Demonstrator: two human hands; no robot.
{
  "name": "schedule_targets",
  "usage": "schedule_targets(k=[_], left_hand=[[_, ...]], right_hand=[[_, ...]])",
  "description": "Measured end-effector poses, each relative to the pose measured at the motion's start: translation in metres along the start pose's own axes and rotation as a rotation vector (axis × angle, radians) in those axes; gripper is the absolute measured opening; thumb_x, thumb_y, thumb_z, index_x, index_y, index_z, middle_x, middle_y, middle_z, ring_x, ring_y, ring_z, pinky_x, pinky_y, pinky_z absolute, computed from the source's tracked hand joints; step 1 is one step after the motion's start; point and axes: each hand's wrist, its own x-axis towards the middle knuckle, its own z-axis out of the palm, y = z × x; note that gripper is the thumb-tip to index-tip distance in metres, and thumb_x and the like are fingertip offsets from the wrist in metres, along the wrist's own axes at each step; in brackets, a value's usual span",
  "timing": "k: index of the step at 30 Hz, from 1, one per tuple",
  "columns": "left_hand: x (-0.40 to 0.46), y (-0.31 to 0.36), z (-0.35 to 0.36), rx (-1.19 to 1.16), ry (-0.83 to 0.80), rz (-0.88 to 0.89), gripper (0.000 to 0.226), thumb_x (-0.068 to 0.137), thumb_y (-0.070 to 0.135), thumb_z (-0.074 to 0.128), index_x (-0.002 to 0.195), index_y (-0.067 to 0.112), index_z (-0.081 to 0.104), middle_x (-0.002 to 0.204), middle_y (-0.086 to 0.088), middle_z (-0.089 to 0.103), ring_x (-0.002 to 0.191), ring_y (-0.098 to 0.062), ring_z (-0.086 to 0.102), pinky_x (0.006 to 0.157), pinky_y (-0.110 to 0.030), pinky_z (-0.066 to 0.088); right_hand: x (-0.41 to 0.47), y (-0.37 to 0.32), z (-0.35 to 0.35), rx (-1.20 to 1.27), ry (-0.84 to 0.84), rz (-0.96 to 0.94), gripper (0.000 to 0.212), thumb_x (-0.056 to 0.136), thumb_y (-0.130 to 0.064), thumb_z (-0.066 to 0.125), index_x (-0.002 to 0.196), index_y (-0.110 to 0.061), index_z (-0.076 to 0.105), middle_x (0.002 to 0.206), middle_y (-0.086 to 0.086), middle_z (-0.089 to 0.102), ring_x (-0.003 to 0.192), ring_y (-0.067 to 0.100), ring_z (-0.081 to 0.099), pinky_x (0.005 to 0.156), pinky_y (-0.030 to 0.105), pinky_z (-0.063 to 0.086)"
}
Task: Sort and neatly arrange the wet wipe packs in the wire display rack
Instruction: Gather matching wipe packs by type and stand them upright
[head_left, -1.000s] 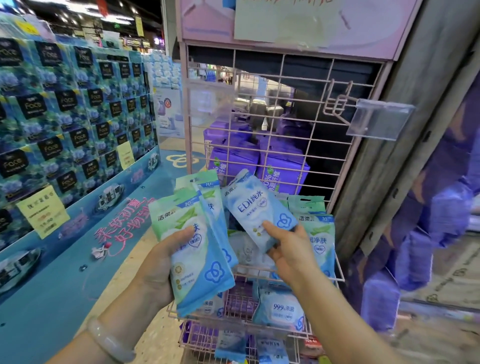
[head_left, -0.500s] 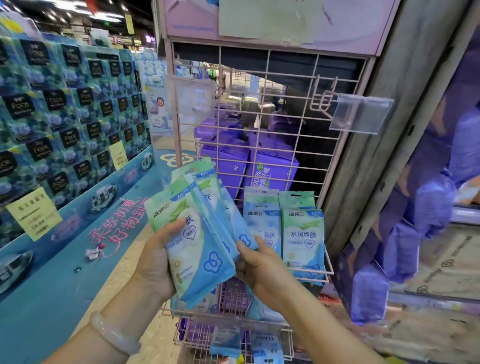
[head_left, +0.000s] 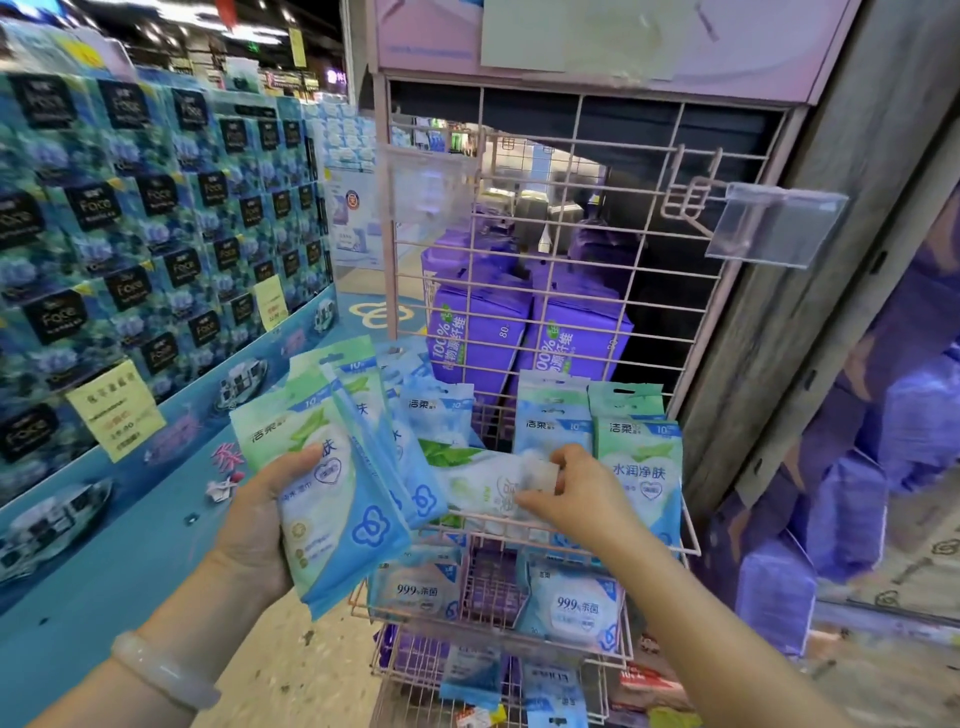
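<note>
A pink wire rack (head_left: 545, 218) is set between a blue display wall (head_left: 130, 234) and a grey pillar (head_left: 831, 260). A fan of packs (head_left: 332, 467) is gripped by the left hand (head_left: 260, 519) — a sideways pack (head_left: 483, 483) in the upper basket is pinched by the right hand (head_left: 576, 493).

A wall of blue tissue boxes (head_left: 156, 234) marked "Face" fills the left side, with a yellow price card (head_left: 115, 410) hanging at its lower edge. Right of that wall, well apart from it, purple packs (head_left: 524, 332) are stacked. Farther right stands a grey pillar (head_left: 831, 234).
</note>
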Motion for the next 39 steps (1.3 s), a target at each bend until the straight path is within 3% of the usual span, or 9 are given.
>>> schedule_targets(k=[6,10,17,22,25,28,32,36,39], left_hand=[[-0.005,0.004,-0.007,0.019,-0.016,-0.020,0.040,0.086,0.018,0.049,0.054,0.015,0.074,0.055,0.000,0.070,0.045,-0.015,0.066,0.040,-0.020,0.050],[-0.008,0.005,-0.010,0.024,-0.003,-0.031,0.041,0.086,0.018,0.049,0.054,0.015,0.074,0.055,0.000,0.070,0.044,-0.014,0.065,0.040,-0.019,0.050],[-0.009,0.003,-0.007,0.039,-0.014,-0.052,0.038,0.084,0.020,0.052,0.053,0.015,0.073,0.053,0.000,0.068,0.041,-0.015,0.063,0.038,-0.018,0.048],[-0.010,-0.003,-0.001,0.033,-0.036,-0.048,0.023,0.075,0.020,0.057,0.060,0.017,0.075,0.062,-0.001,0.073,0.051,-0.017,0.068,0.047,-0.025,0.055],[-0.012,-0.004,-0.005,0.050,-0.044,-0.068,0.017,0.066,0.024,0.061,0.065,0.016,0.076,0.069,-0.004,0.074,0.058,-0.021,0.069,0.064,-0.033,0.058],[-0.013,-0.002,-0.011,0.046,-0.025,-0.074,0.017,0.065,0.026,0.062,0.069,0.016,0.076,0.073,-0.005,0.074,0.063,-0.023,0.068,0.079,-0.038,0.051],[-0.013,-0.002,-0.012,0.024,-0.030,-0.062,0.017,0.064,0.024,0.061,0.066,0.017,0.076,0.069,-0.003,0.074,0.058,-0.020,0.069,0.064,-0.033,0.057],[-0.016,-0.004,-0.010,-0.001,-0.037,-0.060,0.017,0.064,0.022,0.060,0.064,0.016,0.076,0.067,-0.005,0.074,0.055,-0.021,0.069,0.049,-0.032,0.057],[-0.017,-0.004,-0.009,0.006,-0.053,-0.056,0.016,0.065,0.022,0.060,0.066,0.016,0.075,0.067,-0.004,0.074,0.055,-0.021,0.069,0.051,-0.032,0.058]], right_hand=[[0.010,-0.004,0.004,0.019,-0.010,-0.040,0.033,0.081,-0.024,0.063,0.061,-0.020,0.037,0.061,-0.004,0.041,0.064,0.020,0.044,0.053,0.028,0.032],[0.021,-0.018,-0.017,0.458,0.108,-0.059,0.023,0.088,-0.020,0.054,0.068,-0.021,0.043,0.066,-0.002,0.046,0.055,0.011,0.041,0.043,0.016,0.034],[0.041,-0.032,-0.063,0.600,0.320,-0.115,0.028,0.078,-0.018,0.068,0.059,-0.021,0.049,0.065,0.007,0.053,0.064,0.021,0.047,0.063,0.035,0.038],[0.041,-0.051,-0.036,0.419,0.099,-0.209,0.015,0.079,-0.027,0.069,0.079,-0.020,0.056,0.083,0.000,0.059,0.074,0.013,0.054,0.068,0.027,0.042],[0.031,-0.042,-0.017,0.389,0.146,-0.153,0.045,0.070,-0.039,0.075,0.100,-0.023,0.046,0.087,-0.007,0.057,0.078,0.014,0.057,0.068,0.031,0.046],[0.020,-0.024,-0.004,0.384,0.011,-0.102,0.052,0.068,-0.024,0.080,0.108,-0.015,0.047,0.089,0.004,0.061,0.083,0.024,0.062,0.079,0.042,0.052],[0.014,-0.021,0.005,0.343,-0.125,-0.172,0.022,0.074,-0.022,0.075,0.083,-0.018,0.054,0.088,0.008,0.066,0.082,0.024,0.064,0.075,0.040,0.054],[0.009,-0.031,0.007,0.130,0.037,-0.263,0.030,0.080,-0.030,0.068,0.070,-0.013,0.045,0.063,0.000,0.046,0.062,0.021,0.043,0.053,0.030,0.033],[0.005,-0.030,-0.016,0.518,0.144,-0.237,0.016,0.080,-0.019,0.068,0.084,-0.007,0.058,0.083,0.014,0.067,0.077,0.026,0.065,0.073,0.043,0.055]])
